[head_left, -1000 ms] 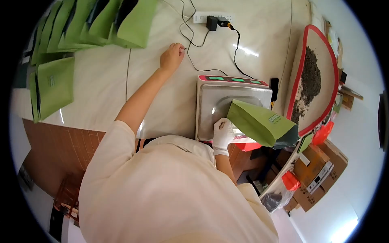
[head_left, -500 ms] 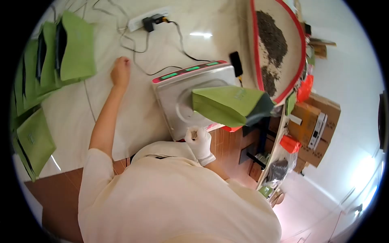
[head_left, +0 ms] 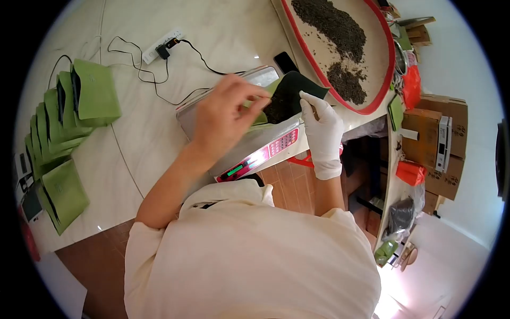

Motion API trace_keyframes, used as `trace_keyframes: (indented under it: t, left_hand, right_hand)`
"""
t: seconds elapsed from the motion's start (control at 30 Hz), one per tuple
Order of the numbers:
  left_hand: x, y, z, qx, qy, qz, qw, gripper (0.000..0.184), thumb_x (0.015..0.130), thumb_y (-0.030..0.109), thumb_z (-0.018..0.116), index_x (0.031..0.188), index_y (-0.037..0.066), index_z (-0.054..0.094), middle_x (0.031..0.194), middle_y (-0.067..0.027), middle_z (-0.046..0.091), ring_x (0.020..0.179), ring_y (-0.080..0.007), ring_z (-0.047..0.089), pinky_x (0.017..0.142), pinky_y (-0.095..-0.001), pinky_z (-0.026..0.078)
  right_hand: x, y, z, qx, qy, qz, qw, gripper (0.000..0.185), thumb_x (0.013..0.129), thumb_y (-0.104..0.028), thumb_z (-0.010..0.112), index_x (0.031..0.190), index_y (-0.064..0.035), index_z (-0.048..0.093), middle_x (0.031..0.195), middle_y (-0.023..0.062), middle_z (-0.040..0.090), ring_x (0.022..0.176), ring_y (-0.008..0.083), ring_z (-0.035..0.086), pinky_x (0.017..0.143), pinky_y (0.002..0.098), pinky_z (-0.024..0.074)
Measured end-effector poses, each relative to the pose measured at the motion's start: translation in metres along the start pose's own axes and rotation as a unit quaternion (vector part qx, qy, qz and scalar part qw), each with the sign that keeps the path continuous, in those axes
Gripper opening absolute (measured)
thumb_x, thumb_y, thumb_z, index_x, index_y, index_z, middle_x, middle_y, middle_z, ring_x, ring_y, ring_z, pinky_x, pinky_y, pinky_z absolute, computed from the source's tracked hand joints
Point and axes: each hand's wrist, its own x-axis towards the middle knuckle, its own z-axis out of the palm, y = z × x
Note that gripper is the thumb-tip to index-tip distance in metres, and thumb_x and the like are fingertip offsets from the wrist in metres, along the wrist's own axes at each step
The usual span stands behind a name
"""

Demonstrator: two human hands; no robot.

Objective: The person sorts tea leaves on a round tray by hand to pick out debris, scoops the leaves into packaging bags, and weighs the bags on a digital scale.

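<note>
The green bag (head_left: 304, 87) is standing over the scale (head_left: 283, 141), its base hidden, its dark inner face showing and dark, crumbly material (head_left: 276, 109) lying inside. The gloved right hand (head_left: 322, 127) is pinching the rim between thumb and fingers, while the bare left hand (head_left: 228, 114) is hanging beside the mouth, thumb and forefinger drawn close; blur is hiding whether they are gripping anything. Should that right pinch be slipping, the rim could be folding inward and crumbs scattering; a hand leaning on the scale could be skewing its reading, and a sideways tug could be toppling the bag
</note>
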Motion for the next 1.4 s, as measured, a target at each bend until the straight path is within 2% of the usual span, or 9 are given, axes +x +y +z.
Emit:
trace_keyframes:
  t: [0.33, 0.5, 0.57, 0.67, 0.77, 0.9, 1.13, 1.27, 1.4]
  left_hand:
    - [0.001, 0.014, 0.052, 0.249, 0.04, -0.018, 0.967, 0.007, 0.078, 0.014, 0.074, 0.085, 0.015, 0.073, 0.08, 0.001, 0.059, 0.075, -0.0179, 0.06, 0.061, -0.0303, 0.048]
    - [-0.024, 0.005, 0.031, 0.159, 0.071, -0.075, 0.982, 0.029, 0.078, 0.014, 0.076, 0.106, 0.009, 0.069, 0.098, -0.0031, 0.063, 0.097, -0.0202, 0.06, 0.087, -0.032, 0.048]
    - [-0.037, -0.012, 0.026, -0.022, 0.006, -0.212, 0.977, 0.038, 0.078, 0.013, 0.076, 0.113, 0.004, 0.064, 0.109, -0.0052, 0.063, 0.107, -0.0218, 0.057, 0.096, -0.0328, 0.043]
    - [-0.038, -0.029, 0.022, 0.097, -0.088, -0.188, 0.973, 0.032, 0.079, 0.013, 0.076, 0.107, 0.002, 0.065, 0.104, -0.0048, 0.065, 0.101, -0.0204, 0.06, 0.092, -0.0311, 0.045]
    - [-0.035, -0.036, 0.018, 0.127, -0.072, -0.253, 0.957, 0.024, 0.08, 0.012, 0.075, 0.101, 0.002, 0.066, 0.096, -0.0039, 0.067, 0.094, -0.0166, 0.062, 0.088, -0.0289, 0.047]
    - [-0.043, -0.021, -0.007, 0.159, 0.051, -0.103, 0.981, 0.019, 0.083, 0.012, 0.073, 0.097, 0.003, 0.067, 0.091, -0.003, 0.068, 0.088, -0.0128, 0.062, 0.084, -0.0259, 0.047]
    - [-0.075, -0.041, -0.096, 0.07, 0.25, -0.136, 0.956, 0.029, 0.089, 0.006, 0.067, 0.117, 0.001, 0.063, 0.101, -0.0012, 0.067, 0.097, -0.0122, 0.059, 0.088, -0.0266, 0.046]
    - [-0.107, -0.021, -0.141, 0.106, 0.324, -0.122, 0.932, 0.019, 0.093, 0.017, 0.064, 0.104, 0.001, 0.065, 0.096, -0.0007, 0.067, 0.093, -0.011, 0.059, 0.084, -0.0256, 0.046]
    - [-0.169, -0.057, -0.208, 0.041, 0.416, -0.14, 0.898, 0.031, 0.097, 0.02, 0.057, 0.122, 0.001, 0.054, 0.108, -0.0048, 0.064, 0.106, -0.0145, 0.057, 0.094, -0.0291, 0.045]
  right_hand:
    - [0.025, 0.041, -0.035, 0.092, -0.14, 0.038, 0.985, 0.03, 0.078, -0.01, 0.076, 0.107, -0.01, 0.069, 0.069, 0.0023, 0.056, 0.059, 0.0134, 0.054, 0.059, 0.0265, 0.0466]
    - [0.06, 0.064, -0.052, 0.1, -0.124, -0.168, 0.973, 0.082, 0.064, -0.016, 0.084, 0.138, -0.0156, 0.05, 0.105, 0.0124, 0.059, 0.098, 0.0265, 0.056, 0.086, 0.0346, 0.0477]
    - [0.067, 0.077, -0.049, 0.096, -0.137, -0.223, 0.96, 0.086, 0.063, -0.018, 0.085, 0.14, -0.0155, 0.048, 0.108, 0.0148, 0.058, 0.102, 0.0289, 0.056, 0.089, 0.0359, 0.0469]
    - [0.07, 0.101, -0.037, 0.174, -0.27, -0.173, 0.931, 0.069, 0.065, -0.017, 0.083, 0.128, -0.0114, 0.058, 0.099, 0.0127, 0.06, 0.095, 0.0287, 0.058, 0.083, 0.0358, 0.0483]
    - [0.078, 0.106, -0.035, 0.099, -0.259, -0.247, 0.929, 0.022, 0.07, -0.009, 0.078, 0.083, -0.007, 0.062, 0.074, 0.0065, 0.057, 0.073, 0.0279, 0.056, 0.063, 0.0375, 0.0446]
    - [0.075, 0.089, -0.055, 0.081, -0.228, -0.322, 0.915, 0.025, 0.069, -0.015, 0.081, 0.079, -0.0098, 0.058, 0.07, 0.0048, 0.054, 0.064, 0.0238, 0.052, 0.055, 0.0362, 0.0377]
    - [0.033, 0.004, -0.014, 0.157, -0.18, -0.333, 0.912, 0.019, 0.073, -0.011, 0.079, 0.088, -0.0112, 0.067, 0.065, 0.0041, 0.057, 0.059, 0.0226, 0.053, 0.054, 0.0345, 0.0411]
    - [-0.005, -0.078, 0.021, 0.187, -0.214, -0.397, 0.873, 0.032, 0.078, -0.005, 0.073, 0.109, -0.0113, 0.07, 0.062, 0.0064, 0.055, 0.054, 0.0246, 0.053, 0.052, 0.0364, 0.0424]
    - [-0.058, -0.155, 0.1, 0.224, -0.247, -0.433, 0.837, 0.033, 0.079, -0.004, 0.071, 0.111, -0.0109, 0.069, 0.059, 0.0082, 0.053, 0.052, 0.026, 0.053, 0.051, 0.0378, 0.0424]
